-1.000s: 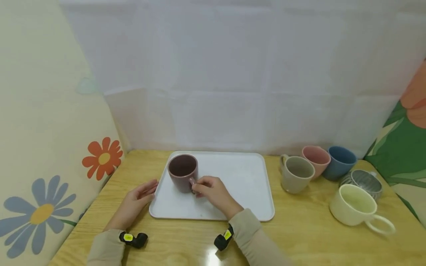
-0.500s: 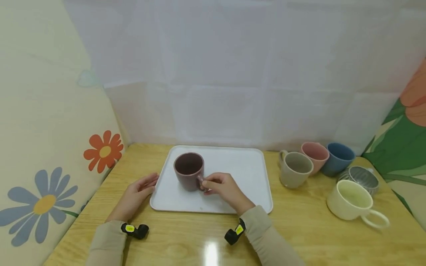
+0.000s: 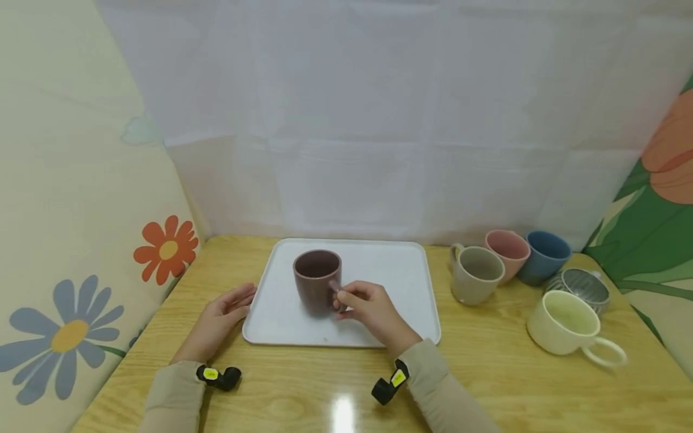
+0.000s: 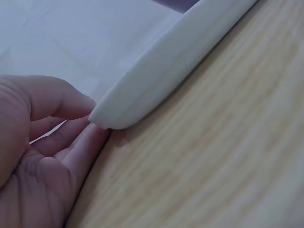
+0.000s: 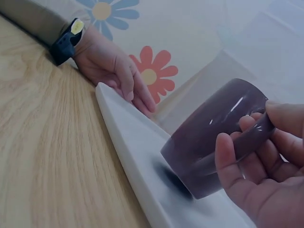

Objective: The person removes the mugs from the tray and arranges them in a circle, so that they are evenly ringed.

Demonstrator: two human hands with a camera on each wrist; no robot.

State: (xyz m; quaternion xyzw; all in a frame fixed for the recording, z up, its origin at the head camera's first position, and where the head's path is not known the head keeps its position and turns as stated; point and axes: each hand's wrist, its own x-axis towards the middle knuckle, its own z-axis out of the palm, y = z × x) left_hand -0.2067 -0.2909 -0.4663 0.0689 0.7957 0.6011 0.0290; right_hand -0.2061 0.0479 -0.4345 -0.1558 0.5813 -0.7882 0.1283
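A glossy purple-brown mug [image 3: 315, 294] is over the left half of a white tray [image 3: 384, 264], its opening facing up. My right hand [image 3: 373, 316] pinches the mug's handle [image 5: 256, 135] between thumb and fingers. In the right wrist view the mug's base is close over the tray, with a dark shadow beside it. My left hand [image 3: 219, 322] rests on the table along the tray's left edge, fingers fairly straight. Its fingertips are right at the tray's rim [image 4: 142, 90] in the left wrist view.
On the wooden table [image 3: 292, 391], right of the tray, stand a grey-beige mug [image 3: 471, 285], a pink cup [image 3: 509, 252], a blue cup [image 3: 544, 258], a grey ribbed glass cup [image 3: 587, 288] and a pale yellow mug [image 3: 557, 334]. A white cloth [image 3: 335, 120] hangs behind.
My right hand has moved the purple-brown mug rightward, from near the tray's left edge toward its middle. The left hand has stayed at the tray's left edge.
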